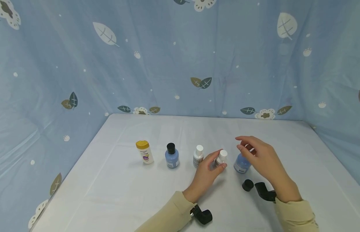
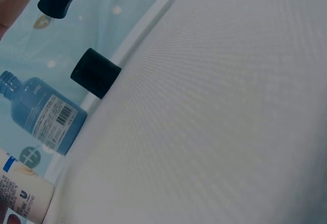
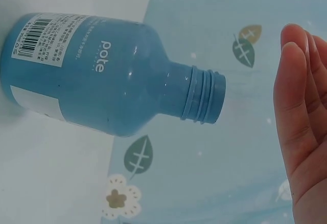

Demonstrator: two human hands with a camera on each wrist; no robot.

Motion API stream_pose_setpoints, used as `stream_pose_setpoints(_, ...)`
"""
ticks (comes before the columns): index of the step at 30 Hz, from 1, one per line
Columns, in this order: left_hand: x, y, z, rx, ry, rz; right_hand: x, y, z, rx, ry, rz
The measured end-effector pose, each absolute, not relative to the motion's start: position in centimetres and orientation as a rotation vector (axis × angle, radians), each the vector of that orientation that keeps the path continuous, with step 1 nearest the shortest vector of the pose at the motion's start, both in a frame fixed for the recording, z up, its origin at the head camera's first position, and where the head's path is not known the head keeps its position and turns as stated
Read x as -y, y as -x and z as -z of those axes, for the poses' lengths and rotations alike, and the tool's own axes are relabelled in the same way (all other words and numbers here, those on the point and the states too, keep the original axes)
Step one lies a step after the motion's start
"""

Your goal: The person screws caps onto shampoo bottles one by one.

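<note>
My left hand (image 1: 203,177) curves its thumb and fingers around a small white-capped bottle (image 1: 222,156) standing on the table. In the left wrist view that white bottle (image 2: 28,196) shows at the lower left edge. My right hand (image 1: 265,159) is raised over an uncapped blue bottle (image 1: 241,165), with fingers bent and nothing seen in them. The right wrist view shows the bare threaded neck of the blue bottle (image 3: 122,75), apart from the fingers (image 3: 294,101). A black cap (image 1: 248,185) lies on the table in front of it.
Left of the hands stand a second white-capped bottle (image 1: 198,156), a blue bottle with a black cap (image 1: 172,158) and a white bottle with a yellow cap (image 1: 145,153). A patterned blue curtain (image 1: 156,58) hangs behind the white table (image 1: 116,193).
</note>
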State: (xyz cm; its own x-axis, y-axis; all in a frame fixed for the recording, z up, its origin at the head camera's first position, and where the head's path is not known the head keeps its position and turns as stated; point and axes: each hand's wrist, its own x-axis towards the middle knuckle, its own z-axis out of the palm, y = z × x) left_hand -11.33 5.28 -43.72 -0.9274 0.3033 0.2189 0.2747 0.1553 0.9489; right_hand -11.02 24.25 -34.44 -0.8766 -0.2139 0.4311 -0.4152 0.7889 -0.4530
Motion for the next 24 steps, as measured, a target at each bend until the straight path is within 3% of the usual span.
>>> stream_pose_setpoints(17, -5.9, 10.9, 43.1, -2.456, -0.642, -1.943, -26.0, 10.7, 33.3, 2.759, -0.474, -0.882)
stream_pose_setpoints(24, -6.4, 10.0, 41.4, -2.682, -0.82, -1.833, -26.3, 10.7, 33.2, 2.763, -0.46, -1.042)
